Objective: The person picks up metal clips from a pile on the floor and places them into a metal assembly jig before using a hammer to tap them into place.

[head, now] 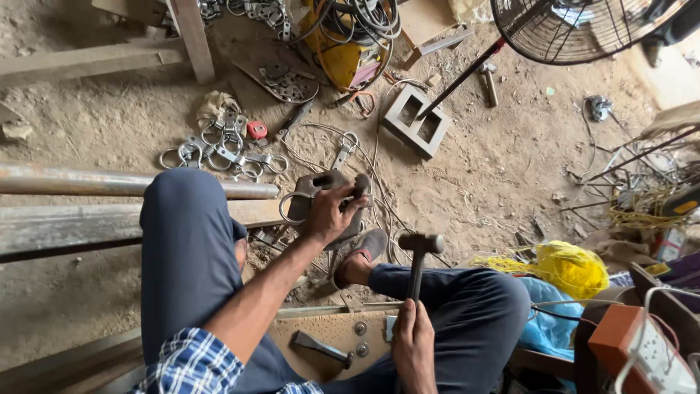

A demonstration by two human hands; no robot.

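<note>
I see the left hand [329,211] clenched around a metal clamp piece [321,191] with a ring, held over the dirt floor [496,160] ahead of the knees. Right hand [414,343] grasping a hammer [418,252] upright by its handle, head above the right thigh.

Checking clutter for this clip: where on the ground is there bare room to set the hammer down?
Bare dirt lies right of the concrete block, up to the fan, and left of the ring clamps, above the pipe. Crowded: around the left hand and by the hammer in the right hand.
</note>
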